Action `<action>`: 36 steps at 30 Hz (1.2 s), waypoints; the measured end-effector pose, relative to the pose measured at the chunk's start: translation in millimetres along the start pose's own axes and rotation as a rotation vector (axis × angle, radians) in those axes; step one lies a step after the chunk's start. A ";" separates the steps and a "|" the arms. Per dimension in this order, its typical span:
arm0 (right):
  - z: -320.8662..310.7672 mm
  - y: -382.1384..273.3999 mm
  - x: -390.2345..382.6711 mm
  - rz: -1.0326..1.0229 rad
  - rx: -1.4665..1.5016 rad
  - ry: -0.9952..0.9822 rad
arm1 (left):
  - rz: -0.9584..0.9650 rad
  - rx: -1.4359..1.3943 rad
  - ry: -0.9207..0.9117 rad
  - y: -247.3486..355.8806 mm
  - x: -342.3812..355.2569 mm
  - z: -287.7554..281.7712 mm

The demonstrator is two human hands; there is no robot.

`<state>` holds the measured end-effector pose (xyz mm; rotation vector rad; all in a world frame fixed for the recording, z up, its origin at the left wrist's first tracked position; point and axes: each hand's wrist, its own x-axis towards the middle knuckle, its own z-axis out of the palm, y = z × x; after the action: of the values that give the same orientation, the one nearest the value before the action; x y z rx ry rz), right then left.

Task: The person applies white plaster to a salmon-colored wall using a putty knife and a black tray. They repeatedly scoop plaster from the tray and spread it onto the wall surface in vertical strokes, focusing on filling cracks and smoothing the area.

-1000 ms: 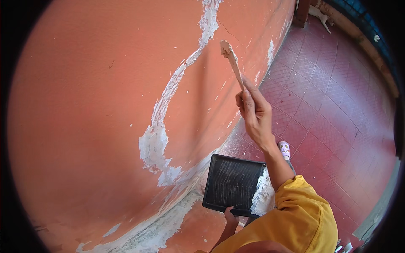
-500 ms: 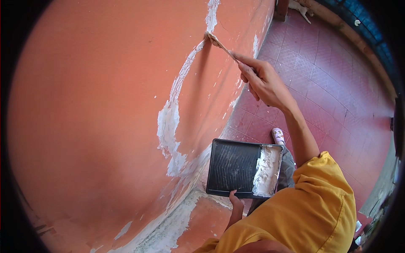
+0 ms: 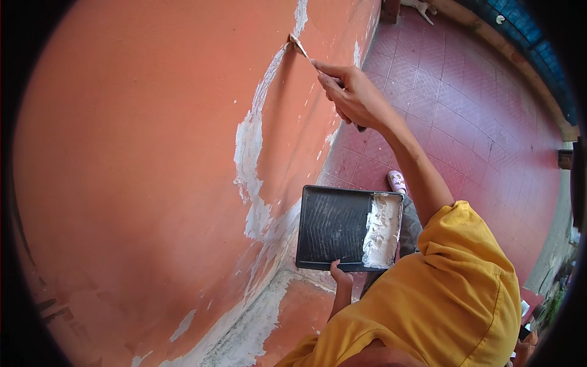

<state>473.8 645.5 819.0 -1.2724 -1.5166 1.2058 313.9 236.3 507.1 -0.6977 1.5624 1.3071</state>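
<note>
My right hand (image 3: 348, 92) grips a putty knife (image 3: 298, 48), whose putty-coated blade touches the orange wall (image 3: 140, 122) at an upper part of a long, jagged white filler streak (image 3: 247, 153). My left hand (image 3: 341, 275) holds the lower edge of a black paint tray (image 3: 333, 226); white putty (image 3: 382, 229) is heaped along the tray's right side. Most of the left hand's fingers are hidden under the tray.
Red floor tiles (image 3: 465, 134) run along the wall's base beside my shoe (image 3: 397, 181). A pale cat (image 3: 420, 8) lies at the top, near a curved edge (image 3: 520, 58) with blue material (image 3: 532, 30) beyond. Wide white patches (image 3: 238, 324) line the lower wall corner.
My right hand has raised the knife toward the upper streak and brought its blade onto the wall. The view has shifted, with the tray now higher in the picture.
</note>
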 end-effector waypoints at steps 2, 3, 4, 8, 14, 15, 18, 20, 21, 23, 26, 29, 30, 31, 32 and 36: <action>6.1 -2.6 -4.7 0.021 0.001 0.001 | 0.009 0.010 -0.003 -1.2 4.8 -4.3; 8.8 -4.0 -8.3 -0.035 -0.013 0.006 | 0.017 0.020 0.001 -2.8 7.1 -5.6; 11.6 -5.2 -12.6 -0.065 -0.025 0.015 | 0.025 0.030 0.006 -3.8 9.3 -6.7; 8.3 -4.0 -33.9 -0.110 -0.111 -0.012 | 0.013 0.027 -0.036 -6.4 10.1 -7.6; -19.9 18.7 -13.9 0.004 0.152 0.068 | 0.022 0.061 0.032 -4.9 2.3 -3.6; -20.5 22.8 -4.7 -0.049 0.150 0.071 | 0.017 0.055 0.028 -4.8 1.9 -3.9; -15.3 32.7 14.6 -0.075 0.105 0.081 | 0.025 0.035 0.018 -7.5 2.7 -5.9; -12.6 34.5 20.4 -0.077 0.090 0.075 | 0.052 0.030 0.008 -9.9 3.4 -8.6; -11.7 33.6 20.2 -0.084 0.083 0.075 | 0.072 0.029 -0.001 -11.2 4.3 -9.0; -9.1 28.3 16.3 -0.092 0.077 0.069 | 0.077 0.023 0.013 -12.9 4.6 -11.4; -2.1 16.8 3.6 -0.065 0.070 0.035 | 0.045 0.017 0.035 -13.3 4.9 -12.0; 3.2 13.7 -21.1 -0.133 0.084 -0.124 | 0.037 0.027 0.001 -11.4 3.6 -10.2; -3.4 15.5 -26.5 -0.139 0.076 -0.162 | 0.034 0.027 -0.003 -10.8 2.9 -9.0; -9.7 17.7 -27.1 -0.074 0.058 -0.125 | 0.031 0.026 -0.006 -10.3 2.0 -7.6; -18.2 20.7 -24.3 -0.075 0.079 -0.103 | 0.035 0.030 -0.001 -9.4 1.7 -5.5; -60.5 35.3 11.3 -0.093 -0.005 -0.066 | 0.038 0.030 0.036 -5.6 -2.5 0.7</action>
<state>537.8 668.2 798.2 -1.1623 -1.6093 1.1944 320.0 235.1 507.1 -0.6792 1.6286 1.3029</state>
